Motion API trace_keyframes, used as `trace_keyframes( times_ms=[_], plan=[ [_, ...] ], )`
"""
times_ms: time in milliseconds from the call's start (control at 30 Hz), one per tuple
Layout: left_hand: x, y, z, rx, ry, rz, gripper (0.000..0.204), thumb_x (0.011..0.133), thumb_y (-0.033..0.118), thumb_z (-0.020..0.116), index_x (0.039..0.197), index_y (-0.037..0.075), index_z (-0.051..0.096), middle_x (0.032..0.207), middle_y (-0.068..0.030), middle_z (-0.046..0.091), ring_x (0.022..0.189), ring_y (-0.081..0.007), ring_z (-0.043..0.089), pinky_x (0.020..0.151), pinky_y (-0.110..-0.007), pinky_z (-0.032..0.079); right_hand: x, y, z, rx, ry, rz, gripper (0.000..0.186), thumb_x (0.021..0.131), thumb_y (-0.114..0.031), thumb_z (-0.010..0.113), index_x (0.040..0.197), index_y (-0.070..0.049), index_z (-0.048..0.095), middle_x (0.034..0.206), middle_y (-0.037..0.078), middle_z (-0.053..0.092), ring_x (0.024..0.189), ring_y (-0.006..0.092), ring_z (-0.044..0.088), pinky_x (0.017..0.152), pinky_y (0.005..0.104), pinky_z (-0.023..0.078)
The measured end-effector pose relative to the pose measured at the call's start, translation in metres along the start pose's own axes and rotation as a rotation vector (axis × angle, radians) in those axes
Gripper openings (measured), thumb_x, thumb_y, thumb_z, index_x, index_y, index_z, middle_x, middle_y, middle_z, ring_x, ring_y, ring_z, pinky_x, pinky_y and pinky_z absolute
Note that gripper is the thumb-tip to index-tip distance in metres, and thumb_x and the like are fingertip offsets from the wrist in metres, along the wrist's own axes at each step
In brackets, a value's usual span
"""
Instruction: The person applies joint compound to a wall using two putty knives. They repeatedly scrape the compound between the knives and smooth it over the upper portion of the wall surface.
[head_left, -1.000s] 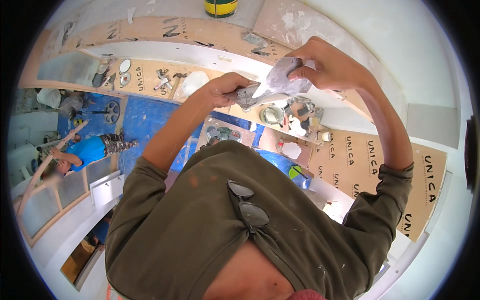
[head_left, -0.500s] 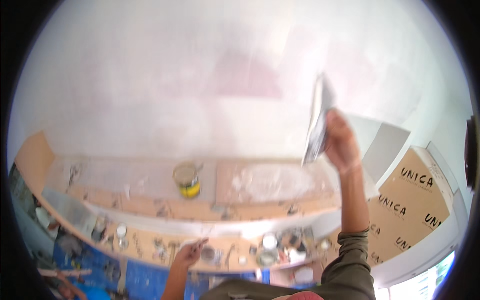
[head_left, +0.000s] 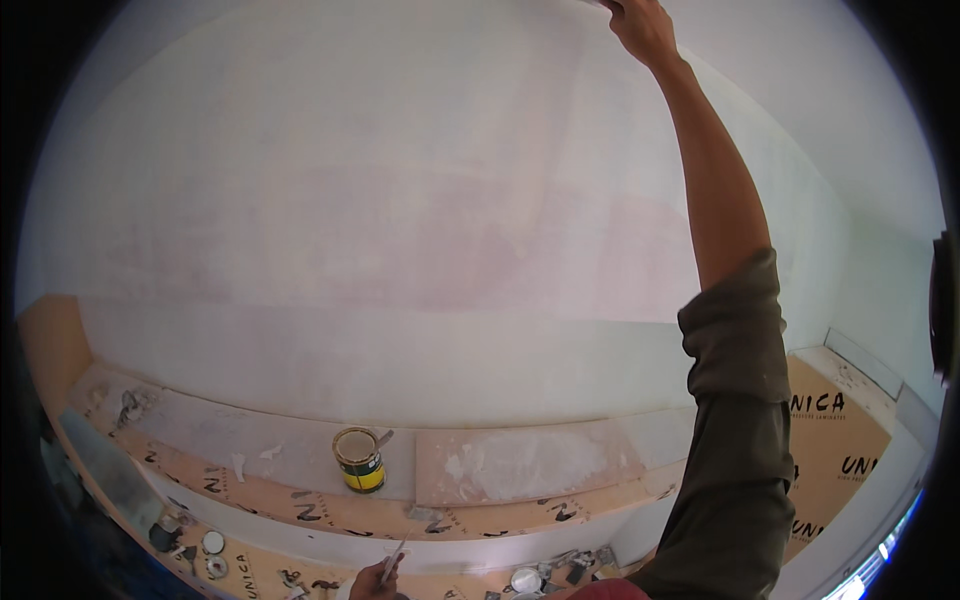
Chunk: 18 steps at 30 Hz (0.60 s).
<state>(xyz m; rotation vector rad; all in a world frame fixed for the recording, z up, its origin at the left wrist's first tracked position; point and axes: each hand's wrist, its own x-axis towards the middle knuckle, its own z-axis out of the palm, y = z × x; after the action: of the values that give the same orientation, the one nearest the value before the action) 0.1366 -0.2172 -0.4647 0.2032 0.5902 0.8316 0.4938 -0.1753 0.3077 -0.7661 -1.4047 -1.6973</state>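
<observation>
High up against the whitish wall (head_left: pixel 300 120), my right arm is stretched out. The right hand (head_left: pixel 645 30) is closed around a wide putty blade, of which only a sliver (head_left: pixel 592 2) shows at the picture's top edge. Low in the middle, my left hand (head_left: pixel 372 582) grips a thin, flat putty knife (head_left: pixel 395 556) pointing upward; the hand is partly cut off by the lower edge. Above that hand, an open yellow and dark tin (head_left: pixel 360 462) stands on the shelf, with a handle-like piece sticking out at its rim.
A board smeared with white filler (head_left: pixel 530 465) lies on the shelf right of the tin. Printed brown covering (head_left: pixel 330 512) runs along the shelf front. Below are a lower covered surface (head_left: pixel 250 570) with white tubs (head_left: pixel 213 542) and clutter. A brown-covered panel (head_left: pixel 835 440) stands at right.
My right hand has gone up the wall, carrying the wide blade nearly out of view. The view has tilted upward, so the shelf and tin sit lower. My left hand still holds its knife.
</observation>
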Motion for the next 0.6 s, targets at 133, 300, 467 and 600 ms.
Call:
trace_keyframes(
  times_ms=[133, 300, 467, 600],
  plan=[
    [-0.028, 0.007, 0.037, 0.075, 0.160, 0.040, 0.037, 0.097, 0.012, 0.044, 0.130, -0.004, 0.045, 0.063, 0.0011, 0.046, 0.047, -0.0047, 0.033, 0.040, -0.016, 0.026, 0.014, 0.005, 0.026, -0.073, -0.061, 0.040, 0.025, 0.083, -0.005, 0.053, 0.103, -0.006, 0.068, 0.096, 0.018, 0.066, 0.089, 0.0373, 0.062, 0.078, 0.0447, 0.050],
    [0.019, 0.000, -0.017, -0.147, 0.133, 0.017, 0.039, 0.093, 0.011, 0.049, 0.127, -0.007, 0.039, 0.078, -0.0038, 0.061, 0.059, -0.0049, 0.055, 0.040, -0.014, 0.038, 0.004, 0.016, 0.033, -0.069, -0.190, 0.051, 0.024, 0.082, -0.003, 0.053, 0.100, -0.005, 0.069, 0.093, 0.019, 0.067, 0.085, 0.0378, 0.063, 0.072, 0.0448, 0.050],
    [0.028, 0.010, -0.004, -0.099, 0.121, 0.024, 0.036, 0.092, 0.010, 0.049, 0.123, -0.007, 0.043, 0.078, -0.0048, 0.059, 0.057, -0.0054, 0.053, 0.040, -0.013, 0.038, -0.077, -0.041, -0.007, 0.028, -0.350, 0.153, 0.020, 0.080, -0.003, 0.054, 0.092, -0.002, 0.069, 0.084, 0.022, 0.065, 0.077, 0.0383, 0.063, 0.066, 0.0453, 0.049],
    [0.019, 0.019, 0.016, 0.005, 0.129, 0.045, 0.029, 0.092, 0.009, 0.048, 0.116, -0.007, 0.049, 0.078, -0.0052, 0.057, 0.057, -0.0075, 0.053, 0.042, -0.014, 0.042, -0.190, -0.106, -0.018, -0.100, -0.396, 0.029, 0.039, 0.073, 0.003, 0.056, 0.103, -0.017, 0.070, 0.088, 0.011, 0.068, 0.073, 0.0276, 0.065, 0.064, 0.0365, 0.053]
  ],
)
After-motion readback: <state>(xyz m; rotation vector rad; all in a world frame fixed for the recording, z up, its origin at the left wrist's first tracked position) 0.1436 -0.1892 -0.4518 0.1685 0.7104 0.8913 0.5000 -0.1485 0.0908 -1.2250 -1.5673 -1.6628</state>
